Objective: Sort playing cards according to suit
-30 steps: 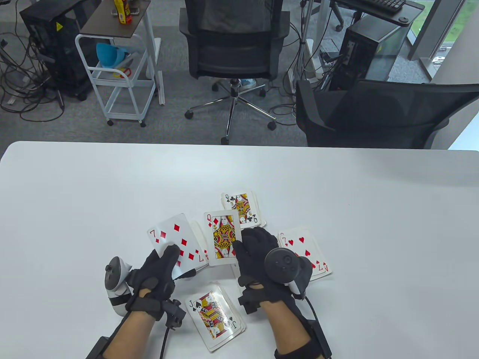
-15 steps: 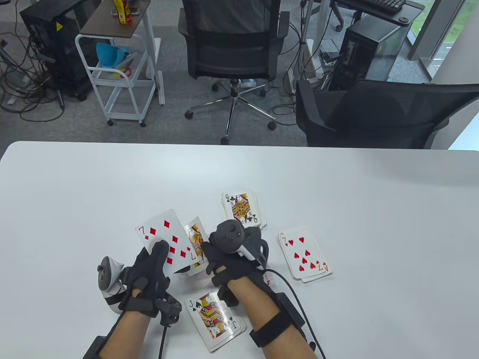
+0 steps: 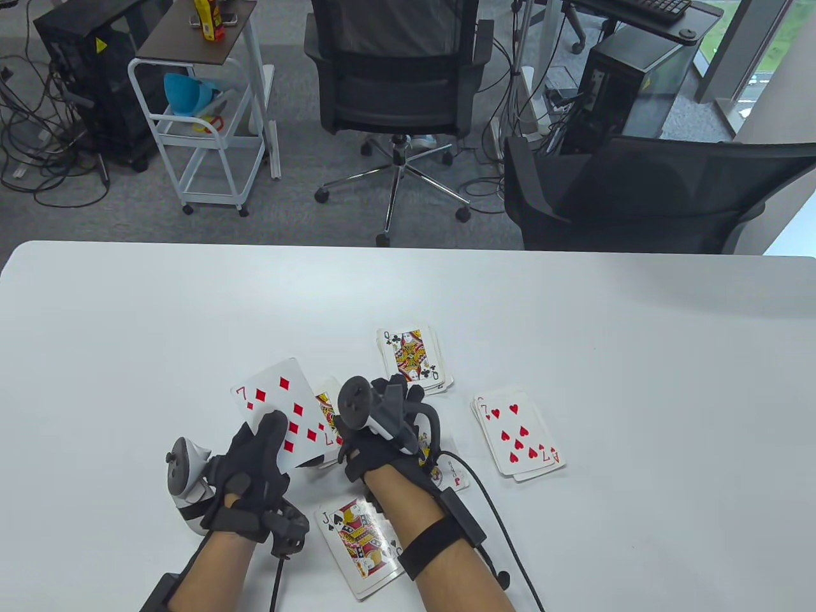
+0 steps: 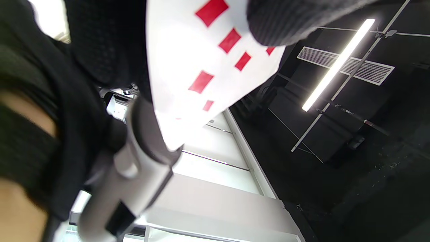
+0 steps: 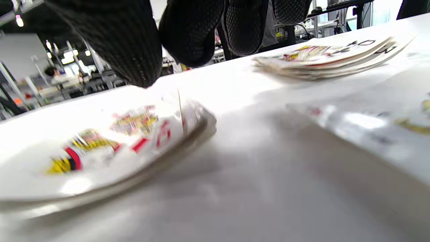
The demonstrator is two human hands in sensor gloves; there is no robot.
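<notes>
On my table feed I see the cards spread face up near the front middle of the white table point(image 3: 574, 306), sorted into small piles. My left hand point(image 3: 255, 472) holds a fan of cards topped by the seven of diamonds point(image 3: 287, 408), thumb laid across its lower face and fingers curled beneath; the left wrist feed shows the same white card point(image 4: 201, 67) with red diamond pips, tilted up, a gloved digit pressing over its upper edge. Just right of it lies the diamond pile point(image 3: 328, 408), of which I can only make out a strip of a court card. In the right wrist feed that pile point(image 5: 111, 148) is a blurred, slightly bowed stack with yellow and red printing. My right hand point(image 3: 382, 433) hangs over the pile, fingers pointing down; the fingertips point(image 5: 134, 50) sit at or just above the top card, and I cannot tell whether they touch it or pinch anything, nor how far the fingers are spread. Beyond the right hand sits the club pile showing the queen of clubs point(image 3: 411, 357). To the right, apart from the hands, is the heart pile with the seven of hearts point(image 3: 519, 437) on top. Nearest me, partly under my right forearm, lies the jack of spades point(image 3: 357, 535) on its stack.
</notes>
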